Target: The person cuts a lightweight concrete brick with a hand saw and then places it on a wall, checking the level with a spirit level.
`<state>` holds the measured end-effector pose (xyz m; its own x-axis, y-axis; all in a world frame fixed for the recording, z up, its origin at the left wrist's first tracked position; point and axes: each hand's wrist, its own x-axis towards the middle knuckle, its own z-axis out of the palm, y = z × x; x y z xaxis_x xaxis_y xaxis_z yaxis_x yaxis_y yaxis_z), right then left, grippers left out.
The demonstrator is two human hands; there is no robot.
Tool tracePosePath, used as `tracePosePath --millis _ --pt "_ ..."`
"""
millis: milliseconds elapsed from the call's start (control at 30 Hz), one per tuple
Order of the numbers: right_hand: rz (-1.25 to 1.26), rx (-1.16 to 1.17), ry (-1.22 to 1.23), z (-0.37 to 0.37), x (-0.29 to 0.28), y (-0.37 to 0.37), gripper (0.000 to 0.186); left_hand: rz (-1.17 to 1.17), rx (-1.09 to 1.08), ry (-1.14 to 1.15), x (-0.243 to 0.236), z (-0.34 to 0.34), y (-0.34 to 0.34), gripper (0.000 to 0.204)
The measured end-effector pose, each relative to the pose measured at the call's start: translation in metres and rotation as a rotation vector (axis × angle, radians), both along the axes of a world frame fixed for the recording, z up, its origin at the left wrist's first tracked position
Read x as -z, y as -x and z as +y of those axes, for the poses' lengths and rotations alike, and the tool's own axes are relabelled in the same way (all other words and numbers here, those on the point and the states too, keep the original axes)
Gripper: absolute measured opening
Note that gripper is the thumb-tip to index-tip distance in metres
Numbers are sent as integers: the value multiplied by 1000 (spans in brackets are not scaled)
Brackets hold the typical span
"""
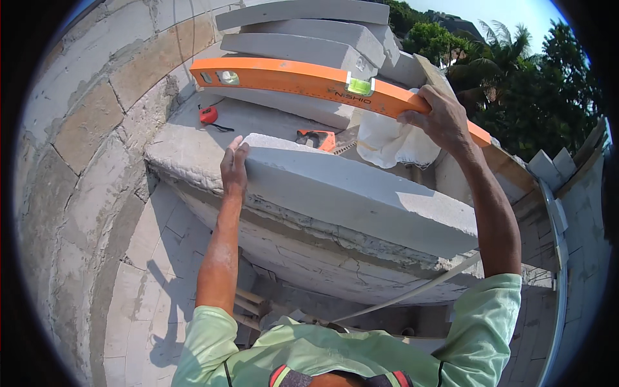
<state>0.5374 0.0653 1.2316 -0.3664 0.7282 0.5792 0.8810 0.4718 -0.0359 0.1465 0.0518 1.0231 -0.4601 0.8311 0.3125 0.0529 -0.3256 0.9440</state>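
My right hand (440, 119) is closed around the right part of a long orange spirit level (284, 75), holding it raised above the ledge. Its yellow-green vial faces up near the middle. My left hand (235, 164) rests against the left end of a long grey lightweight concrete block (354, 187), fingers stretched along its upper corner. The block lies along the front edge of the rough concrete ledge (180, 145). Behind it sits the orange handle of a hand saw (316, 139), its toothed blade partly hidden. A red tape measure (208, 115) with a black strap lies further left.
Several grey blocks (303, 42) are stacked at the back of the ledge. A white sack (393, 138) lies beside the saw. A block wall (84, 135) rises on the left. Below the ledge, a pale pole (412, 287) slants across a drop. Trees stand beyond, at upper right.
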Motion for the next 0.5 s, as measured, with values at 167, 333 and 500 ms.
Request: tracePosePath --millis 167,333,500 --pt "-138 77 152 47 25 4 51 20 76 -108 6 8 1 57" --pt "-170 91 246 88 49 13 49 28 85 -167 7 10 -2 56" --pt "-212 59 306 117 66 22 48 -14 87 -117 7 6 -2 60"
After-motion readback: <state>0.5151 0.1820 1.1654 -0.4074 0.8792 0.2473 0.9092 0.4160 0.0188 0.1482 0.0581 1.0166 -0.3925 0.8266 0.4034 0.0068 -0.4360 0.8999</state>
